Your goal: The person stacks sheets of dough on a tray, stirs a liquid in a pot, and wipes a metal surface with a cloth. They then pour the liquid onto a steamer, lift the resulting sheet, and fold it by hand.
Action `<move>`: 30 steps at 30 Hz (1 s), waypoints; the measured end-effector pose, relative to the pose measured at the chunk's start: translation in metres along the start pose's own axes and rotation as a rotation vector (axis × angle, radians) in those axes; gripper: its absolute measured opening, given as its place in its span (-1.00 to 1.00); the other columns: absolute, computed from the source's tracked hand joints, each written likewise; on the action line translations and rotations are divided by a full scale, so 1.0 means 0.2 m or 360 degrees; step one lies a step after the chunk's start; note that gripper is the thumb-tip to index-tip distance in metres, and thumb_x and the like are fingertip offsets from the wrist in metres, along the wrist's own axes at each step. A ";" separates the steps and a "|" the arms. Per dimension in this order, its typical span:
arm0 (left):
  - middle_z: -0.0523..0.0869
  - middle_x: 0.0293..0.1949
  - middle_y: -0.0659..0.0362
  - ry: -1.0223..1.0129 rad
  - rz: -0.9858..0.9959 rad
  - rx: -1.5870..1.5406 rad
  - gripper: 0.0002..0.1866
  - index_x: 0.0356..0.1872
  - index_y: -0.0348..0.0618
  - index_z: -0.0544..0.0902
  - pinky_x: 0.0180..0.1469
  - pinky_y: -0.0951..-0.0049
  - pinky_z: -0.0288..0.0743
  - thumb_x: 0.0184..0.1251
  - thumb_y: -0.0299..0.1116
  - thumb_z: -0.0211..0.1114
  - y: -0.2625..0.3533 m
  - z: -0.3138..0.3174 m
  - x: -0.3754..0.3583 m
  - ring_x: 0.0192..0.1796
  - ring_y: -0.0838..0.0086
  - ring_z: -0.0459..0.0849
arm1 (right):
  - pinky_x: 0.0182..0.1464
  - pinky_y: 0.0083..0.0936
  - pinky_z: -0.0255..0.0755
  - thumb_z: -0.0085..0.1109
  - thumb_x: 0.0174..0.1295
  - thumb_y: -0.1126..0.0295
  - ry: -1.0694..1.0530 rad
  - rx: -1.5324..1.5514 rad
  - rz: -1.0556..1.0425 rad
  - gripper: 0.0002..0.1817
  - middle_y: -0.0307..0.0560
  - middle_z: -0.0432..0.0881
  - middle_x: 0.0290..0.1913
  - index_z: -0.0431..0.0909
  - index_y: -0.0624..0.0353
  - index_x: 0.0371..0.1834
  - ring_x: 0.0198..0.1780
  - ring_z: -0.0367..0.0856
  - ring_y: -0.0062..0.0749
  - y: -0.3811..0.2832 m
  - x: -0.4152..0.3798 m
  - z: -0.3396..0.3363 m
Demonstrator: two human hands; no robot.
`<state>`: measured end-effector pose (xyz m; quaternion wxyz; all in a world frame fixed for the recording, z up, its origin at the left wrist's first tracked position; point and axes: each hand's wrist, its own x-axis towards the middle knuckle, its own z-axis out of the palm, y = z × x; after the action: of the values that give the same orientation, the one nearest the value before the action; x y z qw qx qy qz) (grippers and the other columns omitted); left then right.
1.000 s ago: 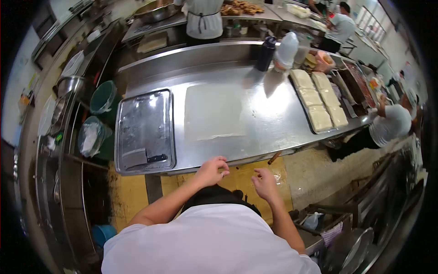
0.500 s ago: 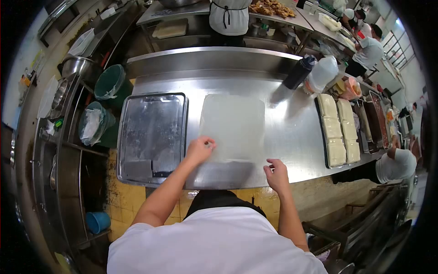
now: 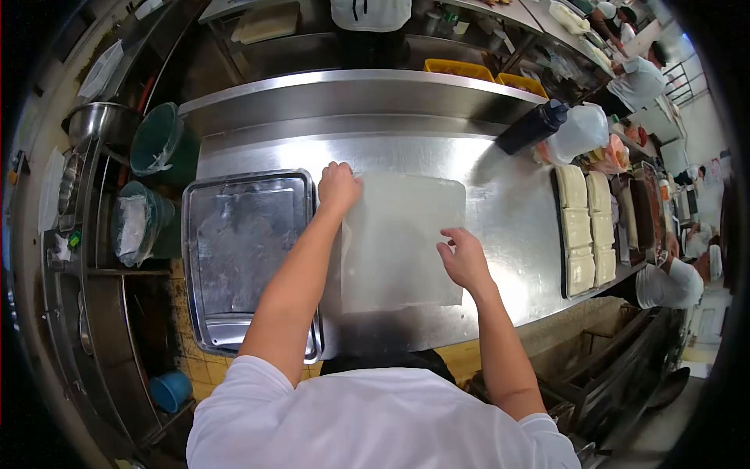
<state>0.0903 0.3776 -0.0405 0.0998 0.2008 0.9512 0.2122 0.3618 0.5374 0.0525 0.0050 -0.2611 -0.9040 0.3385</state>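
Note:
A pale, translucent rectangular sheet point(image 3: 402, 250) lies flat on the steel table point(image 3: 516, 234), its left edge slightly wavy. At the sheet's far left corner is my left hand point(image 3: 339, 187), its fingers closed in a pinch on the edge. My right hand point(image 3: 467, 262) hovers by the sheet's right edge, thumb and fingers apart, holding nothing. Left of the sheet rests a shallow metal tray point(image 3: 250, 242) with a smeared, wet-looking bottom; my left forearm passes over its right side.
On the right stands a dark tray with pale, creamy blocks point(image 3: 576, 227). Behind it are a dark squeeze bottle point(image 3: 533, 127) and a translucent jug point(image 3: 580, 133). Yellow crates point(image 3: 458, 69) sit beyond the raised back ledge. Green bins point(image 3: 156, 139) stand left. Other people work around.
My left hand has moved from the sheet's near left side to its far left corner. My right hand has moved forward to the right edge. The camera view has shifted.

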 end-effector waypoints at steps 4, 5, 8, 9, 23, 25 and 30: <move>0.74 0.01 -0.05 -0.0045 0.0097 -0.0022 -0.66 -0.08 -0.18 0.73 0.21 0.12 0.57 0.25 -0.18 0.49 0.01 0.06 0.05 0.17 0.06 0.66 | 0.11 -0.20 0.58 0.28 0.33 0.38 -0.0043 -0.0043 -0.0082 -0.66 0.18 0.69 0.07 0.66 0.29 0.12 0.03 0.72 0.02 -0.05 0.15 0.04; 0.74 0.01 -0.05 -0.0085 0.0077 -0.0060 -0.67 -0.09 -0.18 0.73 0.21 0.12 0.57 0.25 -0.18 0.49 0.01 0.06 0.06 0.17 0.06 0.66 | 0.12 -0.17 0.57 0.27 0.34 0.37 -0.0052 -0.0028 -0.0094 -0.67 0.18 0.69 0.07 0.65 0.28 0.12 0.03 0.71 0.05 -0.06 0.17 0.04; 0.75 -0.02 -0.04 -0.0172 0.0032 -0.0084 -0.68 -0.09 -0.19 0.72 0.21 0.12 0.57 0.26 -0.20 0.49 0.02 0.03 0.07 0.14 0.06 0.67 | 0.12 -0.14 0.57 0.25 0.35 0.37 -0.0059 -0.0020 -0.0119 -0.67 0.19 0.68 0.07 0.65 0.26 0.12 0.03 0.70 0.08 -0.06 0.24 0.03; 0.76 -0.03 -0.04 -0.0199 0.0019 -0.0075 -0.68 -0.09 -0.19 0.72 0.20 0.12 0.57 0.26 -0.21 0.49 0.02 0.03 0.07 0.13 0.06 0.67 | 0.12 -0.14 0.57 0.26 0.35 0.37 -0.0060 -0.0022 -0.0123 -0.67 0.20 0.68 0.07 0.65 0.26 0.12 0.02 0.70 0.08 -0.05 0.25 0.03; 0.82 -0.08 -0.09 -0.0463 0.0039 -0.0126 -0.68 -0.13 -0.24 0.74 0.11 0.14 0.61 0.26 -0.20 0.47 0.08 0.00 0.10 0.03 0.08 0.77 | 0.15 -0.13 0.56 0.26 0.31 0.34 -0.0051 0.0005 -0.0227 -0.65 0.24 0.70 0.08 0.67 0.32 0.08 0.07 0.70 0.12 0.02 0.63 -0.05; 0.82 -0.14 -0.05 -0.0524 -0.0006 -0.0323 -0.68 -0.14 -0.24 0.75 0.04 0.19 0.62 0.22 -0.22 0.50 0.06 0.00 0.12 -0.05 0.17 0.78 | 0.18 -0.13 0.56 0.26 0.30 0.33 -0.0077 -0.0001 -0.0236 -0.63 0.25 0.72 0.09 0.68 0.32 0.09 0.11 0.69 0.14 0.00 0.72 -0.05; 0.79 -0.39 0.10 -0.0425 -0.0111 -0.0706 -0.75 -0.25 -0.24 0.78 -0.20 0.36 0.59 0.17 -0.29 0.57 0.05 -0.01 0.14 -0.33 0.45 0.70 | 0.23 -0.14 0.56 0.25 0.25 0.35 -0.0229 0.0029 -0.0147 -0.58 0.26 0.75 0.07 0.69 0.30 0.14 0.15 0.70 0.15 -0.12 0.96 0.03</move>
<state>0.0678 0.3967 -0.0373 0.2733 0.1675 0.8661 0.3835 0.1826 0.6096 0.0297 -0.0419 -0.1940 -0.9100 0.3641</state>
